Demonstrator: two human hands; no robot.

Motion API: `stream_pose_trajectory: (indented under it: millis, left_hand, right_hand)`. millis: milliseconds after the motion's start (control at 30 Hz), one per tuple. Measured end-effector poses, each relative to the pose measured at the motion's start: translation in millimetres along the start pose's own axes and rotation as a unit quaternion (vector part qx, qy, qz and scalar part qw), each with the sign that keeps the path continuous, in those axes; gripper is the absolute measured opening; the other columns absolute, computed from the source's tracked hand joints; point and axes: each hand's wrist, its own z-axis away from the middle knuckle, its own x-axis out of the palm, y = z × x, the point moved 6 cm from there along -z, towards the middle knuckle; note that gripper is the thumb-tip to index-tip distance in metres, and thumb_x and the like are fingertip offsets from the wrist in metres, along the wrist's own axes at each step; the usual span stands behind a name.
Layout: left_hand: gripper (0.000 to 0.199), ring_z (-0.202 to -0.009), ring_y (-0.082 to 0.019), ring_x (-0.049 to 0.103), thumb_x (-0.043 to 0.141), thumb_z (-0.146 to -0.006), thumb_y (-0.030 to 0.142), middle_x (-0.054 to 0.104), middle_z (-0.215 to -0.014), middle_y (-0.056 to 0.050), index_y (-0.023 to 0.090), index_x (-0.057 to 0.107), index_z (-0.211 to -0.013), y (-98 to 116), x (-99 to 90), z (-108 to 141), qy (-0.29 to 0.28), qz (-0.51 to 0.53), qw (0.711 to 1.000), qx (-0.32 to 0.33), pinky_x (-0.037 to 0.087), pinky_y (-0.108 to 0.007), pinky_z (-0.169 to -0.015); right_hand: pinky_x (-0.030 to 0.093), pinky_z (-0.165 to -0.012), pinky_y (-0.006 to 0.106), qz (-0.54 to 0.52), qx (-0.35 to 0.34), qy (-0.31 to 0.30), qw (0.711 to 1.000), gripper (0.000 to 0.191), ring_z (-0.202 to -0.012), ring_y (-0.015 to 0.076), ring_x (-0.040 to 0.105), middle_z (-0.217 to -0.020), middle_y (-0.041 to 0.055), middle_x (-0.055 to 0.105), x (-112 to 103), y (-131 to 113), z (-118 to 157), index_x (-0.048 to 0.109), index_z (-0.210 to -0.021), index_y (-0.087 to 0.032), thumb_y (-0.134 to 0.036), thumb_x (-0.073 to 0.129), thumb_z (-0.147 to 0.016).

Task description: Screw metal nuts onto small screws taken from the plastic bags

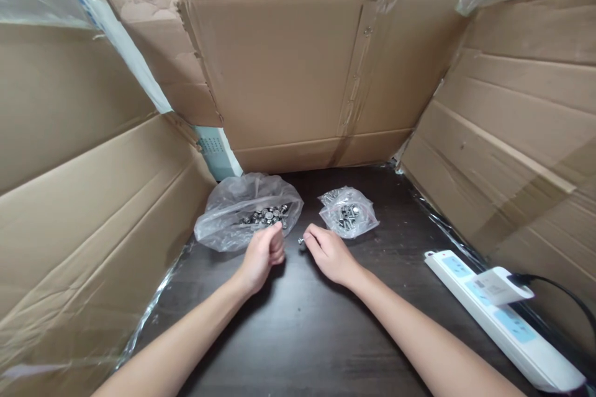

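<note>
Fingers of the right hand [331, 254] pinch a small metal fastener [300, 241] over the dark table [298, 335], one end left projecting, presumably to keep it exposed; the left hand [261, 255] beside it is curled closed, contents, if any, not visible. Just beyond, a larger plastic bag [223, 214] with loose metal pieces [269, 216] at its mouth lies left of a smaller bag [367, 227], both apparently placed within easy reach. Behind them stands a cardboard panel [279, 68], probably a screen.
</note>
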Motion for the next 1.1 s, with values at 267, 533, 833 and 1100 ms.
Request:
stream_pose_trajectory:
  millis: [267, 533, 833, 1100]
  left_hand:
    - [0.036, -0.052, -0.011, 0.035, 0.054, -0.094, 0.036, 0.038, -0.056, 0.004, 0.019, 0.044, -0.064, 15.5, -4.0, 2.5, 0.048, -0.413, 0.878, 0.235, 0.028, -0.026, -0.055]
    - [0.05, -0.067, -0.013, 0.064, 0.071, -0.083, 0.031, 0.07, -0.099, -0.007, 0.018, 0.06, -0.131, -1.8, -3.2, -10.3, -0.046, -0.376, 0.904, 0.196, 0.053, -0.023, -0.059]
    - [0.019, -0.07, -0.012, 0.067, 0.069, -0.09, 0.028, 0.073, -0.086, -0.002, 0.018, 0.071, -0.105, 2.8, -0.6, -4.9, -0.046, -0.4, 0.883, 0.242, 0.053, -0.018, -0.061]
    - [0.015, -0.07, -0.012, 0.067, 0.07, -0.09, 0.027, 0.073, -0.084, -0.002, 0.017, 0.071, -0.102, 1.1, -0.3, -6.4, -0.06, -0.4, 0.881, 0.246, 0.053, -0.019, -0.062]
  right_hand:
    - [0.039, -0.066, 0.029, -0.029, -0.002, 0.022, 0.999, 0.029, -0.068, 0.0173, 0.055, -0.073, 0.0006, 0.058, -3.9, -1.7, 0.8, 0.047, -0.078, -0.022, -0.035, 0.037, -0.103]
    - [0.04, -0.067, 0.029, -0.041, -0.036, 0.064, 0.996, 0.026, -0.069, 0.0167, 0.053, -0.076, 0.0011, 0.057, -5.8, -4.0, 3.4, 0.048, -0.083, -0.022, -0.032, 0.037, -0.104]
    - [0.042, -0.071, 0.03, -0.034, -0.04, 0.041, 0.998, 0.019, -0.077, 0.0182, 0.058, -0.086, 0.0038, 0.062, 1.5, -6.3, 7.0, 0.05, -0.09, -0.021, -0.03, 0.039, -0.103]
    - [0.038, -0.066, 0.028, -0.052, -0.02, 0.03, 0.998, 0.028, -0.069, 0.0158, 0.056, -0.075, 0.0013, 0.06, 0.5, -5.5, 5.3, 0.049, -0.078, -0.021, -0.032, 0.041, -0.102]
